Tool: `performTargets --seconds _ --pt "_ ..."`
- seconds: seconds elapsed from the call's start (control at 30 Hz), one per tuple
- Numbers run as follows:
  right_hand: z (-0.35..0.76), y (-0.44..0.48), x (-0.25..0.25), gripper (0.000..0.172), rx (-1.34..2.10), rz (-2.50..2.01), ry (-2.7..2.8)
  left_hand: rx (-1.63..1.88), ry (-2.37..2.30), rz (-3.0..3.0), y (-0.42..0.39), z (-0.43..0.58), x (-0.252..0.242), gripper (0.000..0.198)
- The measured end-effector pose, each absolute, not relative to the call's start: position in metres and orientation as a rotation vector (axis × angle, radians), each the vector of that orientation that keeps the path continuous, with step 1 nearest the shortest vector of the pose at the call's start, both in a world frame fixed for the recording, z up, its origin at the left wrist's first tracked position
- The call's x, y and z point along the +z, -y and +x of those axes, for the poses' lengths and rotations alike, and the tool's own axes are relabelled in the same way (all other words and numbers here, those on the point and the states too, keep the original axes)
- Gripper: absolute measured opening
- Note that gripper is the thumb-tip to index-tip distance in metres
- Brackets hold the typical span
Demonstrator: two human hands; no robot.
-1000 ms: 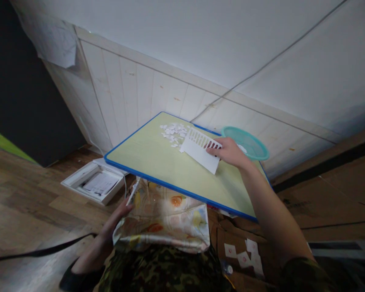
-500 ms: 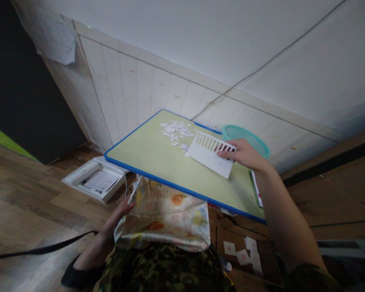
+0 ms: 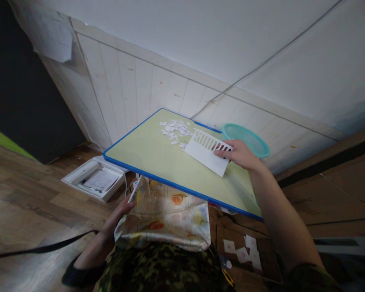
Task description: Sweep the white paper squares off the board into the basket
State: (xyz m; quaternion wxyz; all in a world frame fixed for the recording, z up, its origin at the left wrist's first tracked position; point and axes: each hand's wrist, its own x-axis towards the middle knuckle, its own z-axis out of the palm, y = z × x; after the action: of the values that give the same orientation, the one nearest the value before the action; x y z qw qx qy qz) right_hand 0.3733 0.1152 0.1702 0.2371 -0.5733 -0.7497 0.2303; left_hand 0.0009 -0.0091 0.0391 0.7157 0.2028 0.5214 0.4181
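Note:
My right hand [image 3: 239, 153] is closed on the right end of a white slotted card [image 3: 207, 158], thumb on top. A row of long cut-out slots runs along the card's far side. Its left end meets the edge of a loose scatter of small white paper pieces [image 3: 175, 129] on the yellow-green tabletop [image 3: 140, 150] with a blue rim. Below the table's near edge, my left hand [image 3: 126, 206] is closed around a thin white strip [image 3: 135, 190], beside a shiny fruit-patterned cloth [image 3: 170, 215] over my lap. Most of its fingers are hidden.
A turquoise round lid or basin [image 3: 246, 140] leans between table and wall. On the floor at left lies an open white box [image 3: 94, 178] with papers inside. At lower right, white cards [image 3: 243, 254] with red marks rest on brown cardboard [image 3: 223, 233].
My right hand and the slotted card have shifted slightly left across the tabletop. My left hand stays where it was.

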Motion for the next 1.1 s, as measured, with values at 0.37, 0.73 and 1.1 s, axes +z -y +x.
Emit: performTargets --seconds 0.37,0.73,1.1 --pt "0.372 -0.120 0.165 0.039 0.695 -1.567 1.907 0.980 -1.200 0.468 0.012 0.000 0.038 0.051" --pt "0.374 -0.119 0.165 0.036 0.585 -1.613 1.976 1.016 -1.228 0.482 0.011 0.000 0.038 0.042" --pt "0.390 -0.101 0.183 0.039 0.768 -1.624 1.988 0.958 -1.204 0.481 0.009 -0.001 0.031 0.041"
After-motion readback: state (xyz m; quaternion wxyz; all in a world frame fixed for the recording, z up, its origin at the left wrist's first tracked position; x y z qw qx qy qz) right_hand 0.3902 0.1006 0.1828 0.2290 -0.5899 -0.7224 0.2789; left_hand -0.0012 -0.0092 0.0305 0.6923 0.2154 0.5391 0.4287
